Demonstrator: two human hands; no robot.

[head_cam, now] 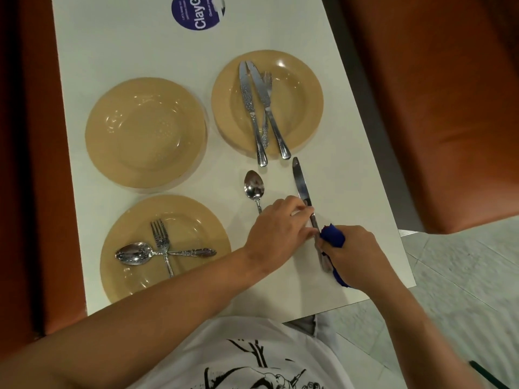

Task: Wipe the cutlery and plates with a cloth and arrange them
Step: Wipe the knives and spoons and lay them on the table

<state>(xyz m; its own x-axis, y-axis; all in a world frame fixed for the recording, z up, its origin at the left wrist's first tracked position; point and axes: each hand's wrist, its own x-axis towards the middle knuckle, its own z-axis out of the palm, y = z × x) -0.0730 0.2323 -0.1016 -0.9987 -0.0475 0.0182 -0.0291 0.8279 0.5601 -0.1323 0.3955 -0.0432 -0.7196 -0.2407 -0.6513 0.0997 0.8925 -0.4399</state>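
Plates, three of them, tan and glossy with wide rims, sit on the white surface [118, 51]: an empty plate [146, 132] at the far left, a far-right plate [267, 102] carrying two knives [254, 108] and a fork [266, 108] bunched together with handles over its near rim, and a near plate [165, 249] holding a spoon [157, 253] crossed over a fork [163, 245]. Orange seats flank the surface on both sides, and a purple round sticker [196, 12] lies at its far end. Between the plates and the right edge, a long shiny table knife [302, 186] points away. The left hand [280, 228] pinches it near the middle, fingers curled; the right hand [354, 254] grips a bright blue cloth [332, 238] wrapped around the knife's handle. Just left of the knife, a lone spoon [254, 188] rests bowl-up on the bare surface, its handle running under the left hand.
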